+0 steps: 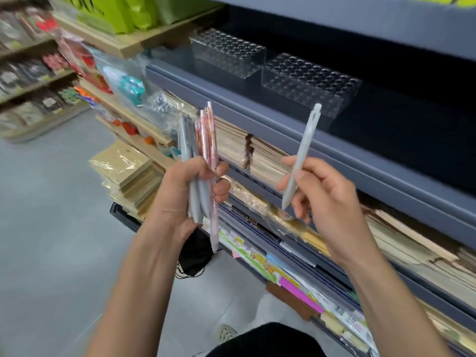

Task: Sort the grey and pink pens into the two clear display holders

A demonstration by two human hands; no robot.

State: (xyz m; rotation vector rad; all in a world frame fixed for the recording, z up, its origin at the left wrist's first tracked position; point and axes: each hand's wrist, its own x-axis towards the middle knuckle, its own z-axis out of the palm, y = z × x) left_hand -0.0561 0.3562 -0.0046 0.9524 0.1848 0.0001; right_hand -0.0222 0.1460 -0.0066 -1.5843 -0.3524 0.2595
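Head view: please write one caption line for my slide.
Right hand holds one grey pen, left hand grips the mixed bundle, near two empty clear holders.

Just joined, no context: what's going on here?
A person stands in a shop aisle. The left hand grips a bunch of grey and pink plastic pens; the right hand pinches a single grey plastic pen, clicker end up. Two clear plastic hole-grid display holders, farther holder and nearer holder, stand empty on the dark shelf.
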